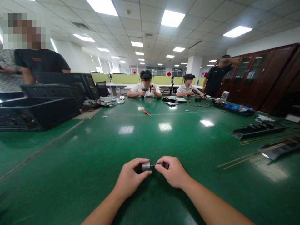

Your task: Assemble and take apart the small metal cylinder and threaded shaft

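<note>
Low over the green table point(150, 137), both of my hands meet around a small silver metal cylinder point(145, 166). My left hand point(131, 173) closes thumb and fingers on the cylinder. A thin dark shaft point(152, 165) runs from its right end toward my right hand point(173, 172). The fingers of my right hand pinch that shaft side, and a dark reddish part point(166, 165) shows between them. Whether the shaft is fixed in the cylinder or only touches it, I cannot tell. The exact kind of the cylinder is too small to make out.
An orange-handled screwdriver point(146, 112) lies farther up the table. Black computer cases point(56, 112) stand at the left. Thin brass-coloured rods point(243, 157) and dark trays point(257, 129) lie at the right. Two people sit across, one holding a power drill point(143, 90); others stand at the sides.
</note>
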Demonstrator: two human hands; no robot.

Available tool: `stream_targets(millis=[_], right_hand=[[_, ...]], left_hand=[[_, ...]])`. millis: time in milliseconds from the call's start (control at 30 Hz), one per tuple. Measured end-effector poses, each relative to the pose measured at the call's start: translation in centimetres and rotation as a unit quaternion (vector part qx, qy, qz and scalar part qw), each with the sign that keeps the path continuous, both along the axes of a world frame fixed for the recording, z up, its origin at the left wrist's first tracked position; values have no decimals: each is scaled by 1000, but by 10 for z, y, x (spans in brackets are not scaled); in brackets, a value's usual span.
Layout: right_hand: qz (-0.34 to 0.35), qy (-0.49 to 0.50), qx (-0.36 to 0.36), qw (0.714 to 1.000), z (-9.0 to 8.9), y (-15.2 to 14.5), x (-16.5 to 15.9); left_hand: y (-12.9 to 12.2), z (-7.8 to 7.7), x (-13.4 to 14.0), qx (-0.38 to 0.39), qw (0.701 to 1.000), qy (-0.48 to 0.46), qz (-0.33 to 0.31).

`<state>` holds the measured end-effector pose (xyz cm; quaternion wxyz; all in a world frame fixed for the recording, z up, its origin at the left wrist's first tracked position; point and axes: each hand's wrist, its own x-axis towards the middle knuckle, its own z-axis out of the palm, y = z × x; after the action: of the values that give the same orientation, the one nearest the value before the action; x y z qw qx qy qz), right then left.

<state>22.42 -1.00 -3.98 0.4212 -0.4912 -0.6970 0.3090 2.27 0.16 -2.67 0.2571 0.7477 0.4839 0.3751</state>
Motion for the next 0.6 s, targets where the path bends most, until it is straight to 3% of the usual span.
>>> stream_targets(millis=[600], right_hand=[[7,24,-11,1000,-1,1,3]], left_hand=[[0,1,1,13,1000,8,6]])
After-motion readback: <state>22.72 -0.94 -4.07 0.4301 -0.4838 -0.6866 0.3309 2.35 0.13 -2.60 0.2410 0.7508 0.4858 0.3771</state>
